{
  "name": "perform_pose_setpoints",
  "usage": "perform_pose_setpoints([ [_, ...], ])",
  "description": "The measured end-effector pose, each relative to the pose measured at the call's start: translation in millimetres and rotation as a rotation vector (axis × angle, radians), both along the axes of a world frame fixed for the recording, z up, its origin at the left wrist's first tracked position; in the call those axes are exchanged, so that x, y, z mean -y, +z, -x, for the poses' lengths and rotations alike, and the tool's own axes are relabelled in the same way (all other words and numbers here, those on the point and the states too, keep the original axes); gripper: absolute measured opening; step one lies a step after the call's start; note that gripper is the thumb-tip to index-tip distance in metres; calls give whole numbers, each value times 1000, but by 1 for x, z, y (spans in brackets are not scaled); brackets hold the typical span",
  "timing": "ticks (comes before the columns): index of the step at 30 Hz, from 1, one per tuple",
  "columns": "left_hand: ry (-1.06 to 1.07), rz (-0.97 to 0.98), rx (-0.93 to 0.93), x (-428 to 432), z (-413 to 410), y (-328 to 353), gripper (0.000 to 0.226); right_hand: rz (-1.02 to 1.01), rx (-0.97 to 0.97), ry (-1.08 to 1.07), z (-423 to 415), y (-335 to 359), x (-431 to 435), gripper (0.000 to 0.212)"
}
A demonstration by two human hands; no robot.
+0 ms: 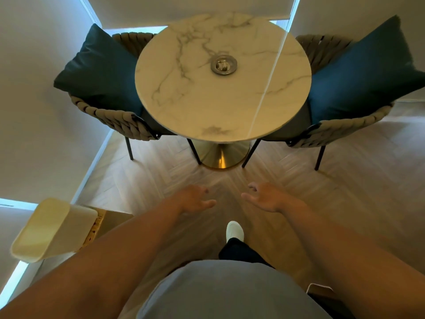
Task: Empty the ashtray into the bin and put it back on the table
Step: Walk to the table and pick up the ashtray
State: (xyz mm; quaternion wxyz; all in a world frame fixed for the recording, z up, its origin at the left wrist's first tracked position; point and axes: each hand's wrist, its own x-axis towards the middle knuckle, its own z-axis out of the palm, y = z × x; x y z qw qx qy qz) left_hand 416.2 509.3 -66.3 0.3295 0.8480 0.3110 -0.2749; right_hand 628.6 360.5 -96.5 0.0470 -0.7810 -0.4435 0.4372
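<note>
Both hands are out in front of the person at waist height, empty and slack: the left hand (pixel 195 199) hangs palm down with loose fingers, the right hand (pixel 264 198) is half curled around nothing, and a clear gap of floor lies between them. A white shoe (pixel 234 231) is set forward on the wooden floor (pixel 161 180), pointing toward the round marble table (pixel 207 107).

The metal ashtray (pixel 224 64) sits near the middle of the table, past the centre from here, well out of reach of either hand, with something pale in its bowl. The cream bin (pixel 53 229) stands low on the person's left, against the wall.

The step in hand looks like the approach. To do it well, the person should come right up to the table edge before reaching, take the ashtray by its wide rim, and keep it level on the turn toward the bin so nothing spills onto the floor.
</note>
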Motion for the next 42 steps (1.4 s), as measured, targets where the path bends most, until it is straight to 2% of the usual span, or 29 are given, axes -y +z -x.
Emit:
perform_pose_setpoints([
  [4,55,6,20,-25,-35,6,66,-26,50,41,-40,3,-33,80],
  [12,96,21,-1,-78,-77,-4,74,-30,-2,74,-80,3,-83,74],
  [17,77,43,46,-125,-103,-11,68,4,41,96,-102,2,-124,71],
  [33,81,101,76,-307,-200,-15,65,24,64,-38,-175,16,-290,74],
  [42,377,77,160,-356,-254,-15,57,-79,-12,-110,-234,20,-363,64],
])
